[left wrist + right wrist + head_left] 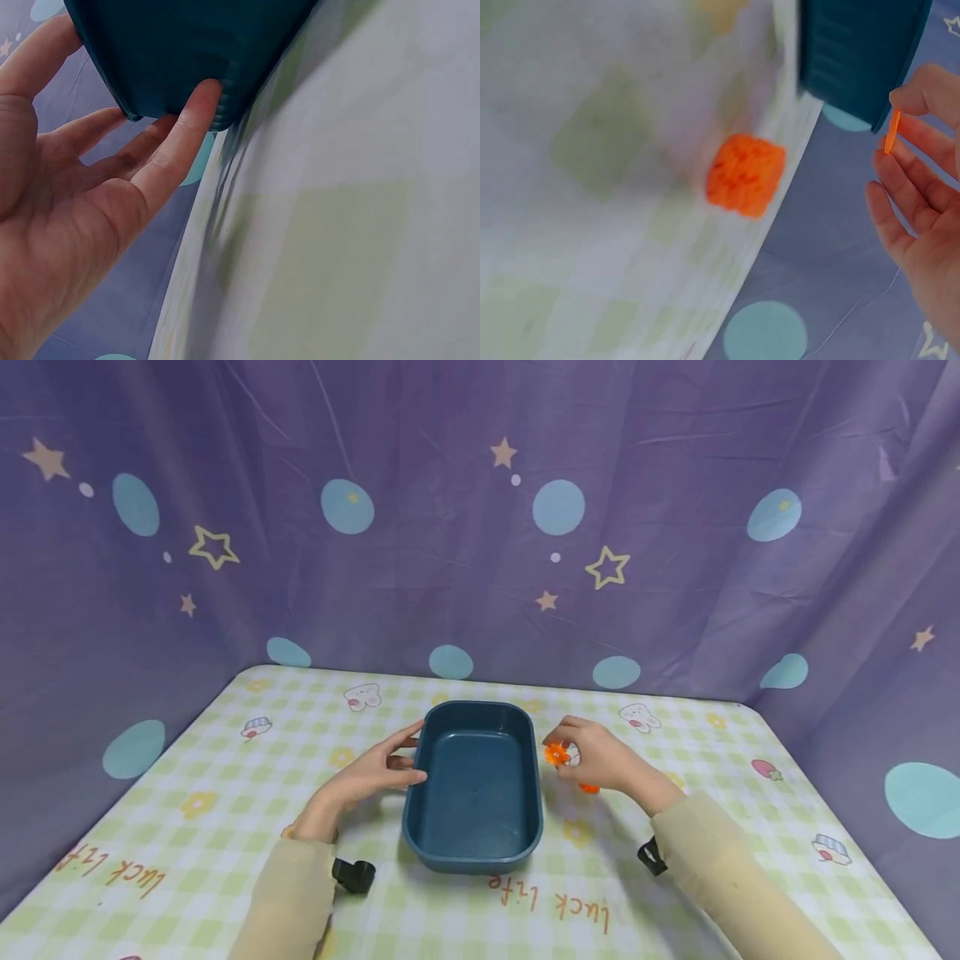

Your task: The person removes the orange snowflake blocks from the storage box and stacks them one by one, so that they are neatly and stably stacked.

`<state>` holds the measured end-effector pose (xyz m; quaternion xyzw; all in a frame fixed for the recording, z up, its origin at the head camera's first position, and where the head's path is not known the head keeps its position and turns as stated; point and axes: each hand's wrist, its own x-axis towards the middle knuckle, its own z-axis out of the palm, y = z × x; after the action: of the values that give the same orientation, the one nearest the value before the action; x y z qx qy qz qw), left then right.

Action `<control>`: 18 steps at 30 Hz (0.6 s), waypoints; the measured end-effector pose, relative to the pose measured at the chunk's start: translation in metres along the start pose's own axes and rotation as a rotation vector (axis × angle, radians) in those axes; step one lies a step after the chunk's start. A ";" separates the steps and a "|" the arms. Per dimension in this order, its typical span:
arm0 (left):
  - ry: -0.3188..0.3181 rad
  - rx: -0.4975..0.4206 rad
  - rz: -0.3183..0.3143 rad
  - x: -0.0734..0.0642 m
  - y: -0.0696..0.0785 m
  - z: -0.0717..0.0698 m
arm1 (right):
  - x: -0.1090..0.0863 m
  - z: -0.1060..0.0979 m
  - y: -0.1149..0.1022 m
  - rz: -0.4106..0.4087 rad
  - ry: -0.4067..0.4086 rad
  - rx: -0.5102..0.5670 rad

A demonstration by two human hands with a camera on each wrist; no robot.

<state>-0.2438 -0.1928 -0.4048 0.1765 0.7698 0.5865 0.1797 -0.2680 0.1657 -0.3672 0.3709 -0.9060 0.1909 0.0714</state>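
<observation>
A dark blue rectangular bin (474, 793) stands on the table with its inside bare. My left hand (375, 777) holds its left side, thumb at the rim and the other fingers against the outer wall (187, 45). Just right of the bin, my right hand (596, 753) pinches a thin orange flower-shaped piece (557, 754), which shows edge-on (892, 132) in the right wrist view. Under that hand a second orange piece (588, 788) lies on the cloth, mostly covered in the head view. The right wrist view shows this bumpy, squarish orange piece (746, 176) blurred.
A green-and-white checked cloth (675, 893) with printed flowers, rabbits and lettering covers the table. Purple curtain (420, 568) with stars and ovals hangs behind and at both sides. Black camera mounts (354, 876) sit on both wrists.
</observation>
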 end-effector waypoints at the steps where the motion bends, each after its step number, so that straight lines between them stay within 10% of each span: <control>1: 0.001 0.000 -0.001 0.000 0.000 0.000 | -0.003 0.000 0.003 0.001 0.000 0.001; 18: 0.019 0.008 -0.011 -0.002 0.000 -0.001 | -0.041 0.002 0.033 0.102 -0.080 -0.045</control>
<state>-0.2422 -0.1944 -0.4049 0.1675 0.7748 0.5839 0.1750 -0.2612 0.2128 -0.3895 0.3298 -0.9299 0.1592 0.0337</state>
